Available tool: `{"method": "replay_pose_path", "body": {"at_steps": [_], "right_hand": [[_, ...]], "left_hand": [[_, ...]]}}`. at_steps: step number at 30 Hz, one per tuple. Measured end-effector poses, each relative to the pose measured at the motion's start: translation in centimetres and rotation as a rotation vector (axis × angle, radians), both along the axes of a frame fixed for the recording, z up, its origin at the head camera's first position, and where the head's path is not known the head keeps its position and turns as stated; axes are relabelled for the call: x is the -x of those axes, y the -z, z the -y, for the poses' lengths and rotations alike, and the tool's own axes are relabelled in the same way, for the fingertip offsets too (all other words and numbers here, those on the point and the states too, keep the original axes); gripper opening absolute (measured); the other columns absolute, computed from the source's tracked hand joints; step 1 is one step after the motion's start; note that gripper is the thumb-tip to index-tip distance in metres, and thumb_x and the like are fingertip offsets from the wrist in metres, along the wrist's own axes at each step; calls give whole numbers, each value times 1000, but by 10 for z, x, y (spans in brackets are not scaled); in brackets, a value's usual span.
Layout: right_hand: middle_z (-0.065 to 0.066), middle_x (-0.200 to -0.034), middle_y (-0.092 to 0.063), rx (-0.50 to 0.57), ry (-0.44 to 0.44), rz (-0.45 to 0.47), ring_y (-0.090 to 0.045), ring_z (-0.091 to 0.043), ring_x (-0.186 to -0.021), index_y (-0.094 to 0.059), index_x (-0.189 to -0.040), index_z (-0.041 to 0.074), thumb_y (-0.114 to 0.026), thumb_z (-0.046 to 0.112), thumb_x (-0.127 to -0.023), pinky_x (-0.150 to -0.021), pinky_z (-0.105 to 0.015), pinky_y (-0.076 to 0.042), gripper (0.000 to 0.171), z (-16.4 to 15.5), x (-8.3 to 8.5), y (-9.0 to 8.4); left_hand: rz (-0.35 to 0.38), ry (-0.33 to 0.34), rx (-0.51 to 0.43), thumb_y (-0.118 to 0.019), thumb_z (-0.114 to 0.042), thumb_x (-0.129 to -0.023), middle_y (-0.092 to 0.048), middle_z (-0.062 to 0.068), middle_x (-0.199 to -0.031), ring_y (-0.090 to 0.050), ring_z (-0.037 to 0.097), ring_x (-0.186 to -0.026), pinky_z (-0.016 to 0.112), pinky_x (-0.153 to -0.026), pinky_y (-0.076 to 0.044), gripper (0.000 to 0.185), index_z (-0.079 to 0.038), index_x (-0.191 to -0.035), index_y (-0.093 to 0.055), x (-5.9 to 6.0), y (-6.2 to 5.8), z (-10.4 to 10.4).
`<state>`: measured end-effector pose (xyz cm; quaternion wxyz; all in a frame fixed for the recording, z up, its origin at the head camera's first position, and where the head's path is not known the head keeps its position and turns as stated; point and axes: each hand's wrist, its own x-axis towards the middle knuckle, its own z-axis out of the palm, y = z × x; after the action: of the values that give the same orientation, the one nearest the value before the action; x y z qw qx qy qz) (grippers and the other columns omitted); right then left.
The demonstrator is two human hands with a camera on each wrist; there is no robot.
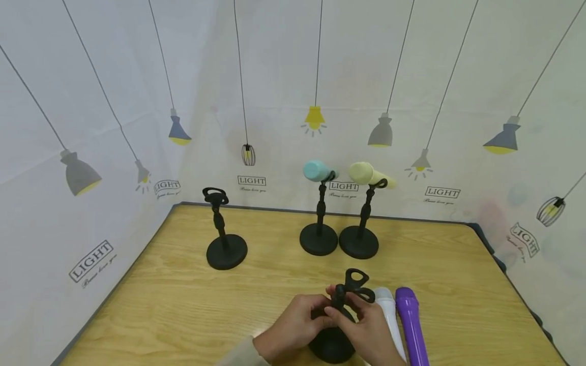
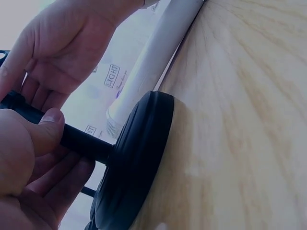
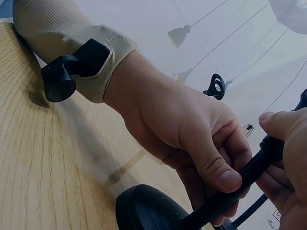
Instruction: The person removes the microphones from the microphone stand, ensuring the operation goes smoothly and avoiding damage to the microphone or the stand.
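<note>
Two hands are busy with one black microphone stand [image 1: 333, 349], which is near the front of the wooden table [image 1: 183, 315], just to the left of a white microphone [image 1: 389, 310]. The left hand [image 1: 297, 319] has its thumb and fingers closed round the pole [image 2: 85, 143], and the right hand [image 1: 370, 329] is curled about the upper part, just under the clip [image 1: 350, 287]. From where I'm standing, the broad round base [image 2: 136, 158] looks like the heavy end, so I'd expect the whole thing to feel bottom-weighted and steady; the pole seems stiff and smooth, maybe a touch slippery, and it's the place I'd take hold, since the clip's thin loops look easier to bend. Counting up, I make it four stands: this one, a lone stand [image 1: 226, 254] at the back left, and two rear stands [image 1: 319, 240] close together. Four microphones too: a teal microphone [image 1: 315, 171] and a pale yellow microphone [image 1: 361, 173] up in clips, with the white one and a purple microphone [image 1: 412, 320] lying side by side
</note>
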<state>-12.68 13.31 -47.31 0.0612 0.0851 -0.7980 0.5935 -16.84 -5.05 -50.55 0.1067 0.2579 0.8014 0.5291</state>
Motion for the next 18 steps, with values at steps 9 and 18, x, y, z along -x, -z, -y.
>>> {"method": "replay_pose_path", "body": {"at_steps": [9,18], "right_hand": [[-6,-125,-80,8,-16,-60,-75,-7,-114,-78,-126,9,-84,12,-95,-100,-25,-60,32,4,8,1],[-9,-129,-79,59,-16,-50,-77,-15,-117,-76,-127,8,-84,9,-94,-100,-19,-57,35,9,16,1]], "left_hand": [[22,-37,-39,-76,-17,-102,-81,-11,-112,-72,2,-109,23,-98,-58,17,-20,-117,-81,4,1,15],[15,-102,-24,-78,-15,-101,-82,-9,-114,-74,5,-111,24,-98,-59,17,-22,-116,-81,13,3,29]]}}
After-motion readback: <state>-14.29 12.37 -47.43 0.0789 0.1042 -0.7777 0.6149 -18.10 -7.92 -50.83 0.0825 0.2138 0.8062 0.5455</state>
